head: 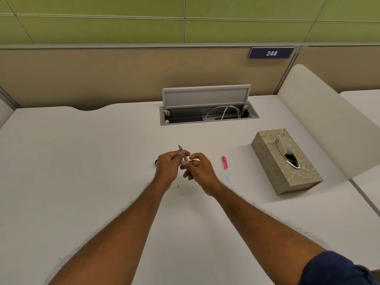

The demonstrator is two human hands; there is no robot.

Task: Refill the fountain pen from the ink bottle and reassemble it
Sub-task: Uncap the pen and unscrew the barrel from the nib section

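Hands meet over the middle of the white worktop [82,161], and between them you hold the fountain pen [183,158]. Your left hand [167,166] is closed around the front section, thumb and fingertips pinching it so that the pink grip and the nib stick out past your knuckles, pointing away from you and slightly up. Your right hand [198,171] grips the other end: its curled fingers wrap a clear, pale part of the pen whose tip shows just below the hand. The two hands touch or nearly touch at the fingertips; whether the pen parts are joined or apart there is hidden by your fingers.

A small dark round thing [156,162] peeks out on the worktop just behind your left hand; most of it is covered, so you cannot tell what it is. To the right of your right hand, near but apart from it, a pink pen cap [225,162] lies flat on the worktop. Small bluish marks [227,178] sit on the surface just below the cap and between your wrists.

Further right stands a patterned tissue box [285,161] with a tissue poking from its oval slot. At the back of the worktop a grey cable hatch [206,97] stands open, with a white cable [224,112] coiled in the recess. A blue plate reading 248 [271,53] is fixed on the beige partition behind.
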